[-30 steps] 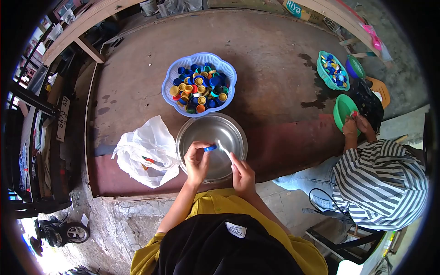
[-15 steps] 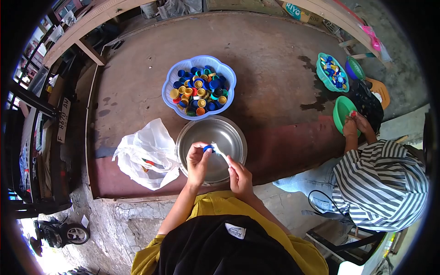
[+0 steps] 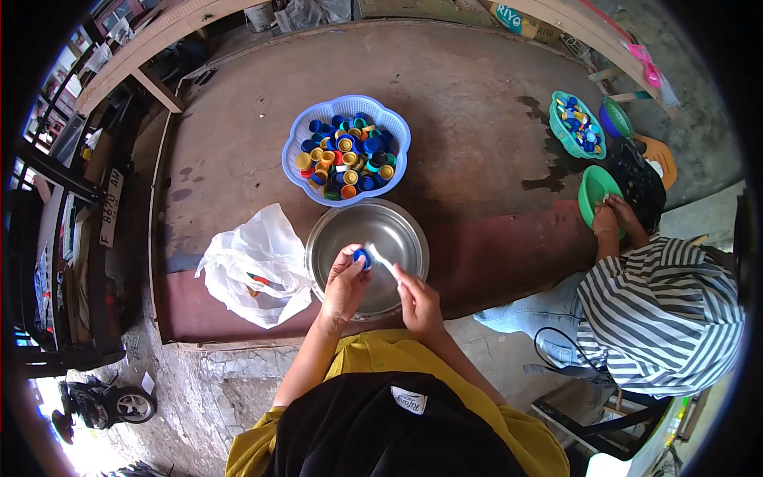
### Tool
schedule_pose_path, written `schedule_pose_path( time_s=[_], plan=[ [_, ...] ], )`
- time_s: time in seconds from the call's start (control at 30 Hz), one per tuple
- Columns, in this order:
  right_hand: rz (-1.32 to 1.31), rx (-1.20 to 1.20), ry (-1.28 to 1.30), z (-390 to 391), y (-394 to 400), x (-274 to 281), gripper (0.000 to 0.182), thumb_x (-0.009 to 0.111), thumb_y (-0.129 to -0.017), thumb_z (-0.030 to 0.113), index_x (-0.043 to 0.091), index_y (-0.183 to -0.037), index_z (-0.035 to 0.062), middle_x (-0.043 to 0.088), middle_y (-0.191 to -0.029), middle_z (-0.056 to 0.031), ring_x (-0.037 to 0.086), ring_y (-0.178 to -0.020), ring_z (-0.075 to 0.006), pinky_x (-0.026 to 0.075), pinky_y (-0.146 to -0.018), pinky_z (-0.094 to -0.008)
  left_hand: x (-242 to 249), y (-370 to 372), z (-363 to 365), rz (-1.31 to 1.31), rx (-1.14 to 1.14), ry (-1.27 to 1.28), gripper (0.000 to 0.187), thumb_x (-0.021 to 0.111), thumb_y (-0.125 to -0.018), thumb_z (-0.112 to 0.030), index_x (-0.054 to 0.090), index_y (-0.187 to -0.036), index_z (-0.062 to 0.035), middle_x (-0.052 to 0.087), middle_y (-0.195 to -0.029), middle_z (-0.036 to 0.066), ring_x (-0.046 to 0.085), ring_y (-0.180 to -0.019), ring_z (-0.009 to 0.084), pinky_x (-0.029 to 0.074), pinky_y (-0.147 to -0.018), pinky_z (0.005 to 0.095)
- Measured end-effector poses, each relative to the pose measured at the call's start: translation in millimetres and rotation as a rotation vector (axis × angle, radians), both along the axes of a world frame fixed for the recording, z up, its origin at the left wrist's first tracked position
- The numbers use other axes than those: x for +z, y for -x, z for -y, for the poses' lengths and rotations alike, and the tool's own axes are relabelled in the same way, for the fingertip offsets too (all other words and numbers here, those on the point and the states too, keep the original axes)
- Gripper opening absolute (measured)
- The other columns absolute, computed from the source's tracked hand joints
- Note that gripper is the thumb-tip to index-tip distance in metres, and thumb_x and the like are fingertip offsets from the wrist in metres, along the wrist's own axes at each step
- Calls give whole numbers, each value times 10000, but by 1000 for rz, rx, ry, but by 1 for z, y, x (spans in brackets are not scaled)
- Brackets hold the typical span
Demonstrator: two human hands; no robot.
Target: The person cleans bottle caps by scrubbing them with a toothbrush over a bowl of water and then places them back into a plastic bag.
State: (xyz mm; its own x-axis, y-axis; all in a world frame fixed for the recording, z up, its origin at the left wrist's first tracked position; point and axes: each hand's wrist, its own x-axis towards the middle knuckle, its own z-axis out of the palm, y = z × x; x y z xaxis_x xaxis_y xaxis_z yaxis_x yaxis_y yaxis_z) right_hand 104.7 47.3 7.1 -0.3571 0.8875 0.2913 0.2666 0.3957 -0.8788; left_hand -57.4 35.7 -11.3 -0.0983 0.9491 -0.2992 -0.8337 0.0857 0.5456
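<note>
My left hand (image 3: pixel 344 284) grips a blue bottle cap (image 3: pixel 362 259) between thumb and fingers, above the steel basin (image 3: pixel 410 230). A white toothbrush (image 3: pixel 384 261) is pinched in my right hand (image 3: pixel 417 302), its bristled end just right of the cap and apart from it. Beyond the basin stands a lavender plastic basket (image 3: pixel 294 163) heaped with blue, yellow, green and orange bottle caps (image 3: pixel 347 158). Left of the basin lies a crumpled white plastic bag (image 3: pixel 254 270), with a few coloured things showing through it.
At the right, a person in a striped shirt (image 3: pixel 660 318) has both hands (image 3: pixel 616 219) at a green bowl (image 3: pixel 590 195). Behind that bowl is a green basket (image 3: pixel 556 127) of caps. A wooden rail (image 3: pixel 159 44) runs along the table's (image 3: pixel 469 119) far side.
My left hand has turned the blue cap so that its round face shows more. The toothbrush has moved slightly off the cap. The other person's hands have shifted a little at the green bowl.
</note>
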Motion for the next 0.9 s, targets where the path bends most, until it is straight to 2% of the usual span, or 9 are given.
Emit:
schedule_pose_path(
  time_s=[0.13, 0.23, 0.27, 0.4, 0.53, 0.63, 0.67, 0.8, 0.9],
  plan=[
    [110, 4, -64, 1, -6, 12, 322, 485, -884, 9, 545, -1200, 10, 608, -869, -162, 601, -712, -230, 463, -641, -278, -1, 0, 0, 46, -26, 15, 221, 510, -891, -50, 554, -1087, -142, 571, -900, -33, 537, -803, 88, 444, -733, 251],
    [60, -20, -18, -3, 1, 3, 328, 484, -883, 10, 552, -1204, 27, 603, -844, -154, 601, -693, -223, 467, -625, -285, -4, 1, 0, 69, -57, -23, 200, 511, -890, -60, 554, -1071, -135, 572, -897, -28, 538, -794, 92, 448, -732, 254],
    [61, -52, -9, -8, -2, -4, 390, 492, -863, 18, 540, -1240, 102, 564, -795, -128, 606, -685, -282, 482, -619, -348, -5, 2, 0, 80, -66, -43, 191, 513, -890, -63, 555, -1063, -133, 573, -896, -27, 538, -791, 93, 448, -733, 253],
    [235, 115, -131, 3, -14, 6, 428, 514, -838, 15, 540, -1250, 129, 538, -766, -103, 601, -673, -256, 483, -615, -345, 4, 3, 0, 47, -51, 57, 138, 518, -888, -73, 555, -1011, -122, 579, -882, -12, 547, -789, 93, 445, -720, 251],
    [201, -50, -125, -13, -13, -4, 439, 545, -819, 31, 550, -1243, 146, 526, -749, -87, 591, -633, -240, 494, -593, -343, -10, 8, -1, -21, -151, 62, 174, 536, -868, -117, 538, -1041, -135, 574, -880, -3, 531, -824, 121, 408, -736, 274],
    [244, 118, -202, -7, -21, 1, 345, 528, -848, 3, 580, -1184, 60, 541, -752, -120, 570, -650, -238, 467, -608, -318, 0, 4, 3, 77, -100, 61, 187, 551, -863, -129, 532, -1049, -134, 561, -855, -1, 512, -817, 120, 399, -741, 274],
    [364, 168, -264, -7, -22, 4, 337, 531, -849, 3, 586, -1177, 59, 535, -742, -117, 568, -636, -235, 461, -584, -307, 6, 3, 3, 111, -84, 83, 186, 548, -872, -141, 526, -1056, -133, 553, -830, 3, 505, -770, 122, 408, -733, 281],
    [179, -97, -198, -22, -16, -8, 371, 568, -814, 12, 603, -1171, 105, 522, -726, -87, 552, -567, -217, 469, -533, -319, 0, 7, 4, 130, -154, 88, 166, 524, -888, -164, 524, -1049, -122, 551, -820, 8, 521, -761, 131, 419, -719, 289],
    [279, 166, -308, -5, -23, -1, 349, 524, -850, -12, 583, -1185, 67, 519, -741, -118, 540, -610, -216, 446, -566, -302, 3, 12, 3, 93, -155, 121, 149, 522, -891, -179, 523, -1026, -115, 546, -808, 9, 531, -768, 133, 423, -717, 296]
  ],
)
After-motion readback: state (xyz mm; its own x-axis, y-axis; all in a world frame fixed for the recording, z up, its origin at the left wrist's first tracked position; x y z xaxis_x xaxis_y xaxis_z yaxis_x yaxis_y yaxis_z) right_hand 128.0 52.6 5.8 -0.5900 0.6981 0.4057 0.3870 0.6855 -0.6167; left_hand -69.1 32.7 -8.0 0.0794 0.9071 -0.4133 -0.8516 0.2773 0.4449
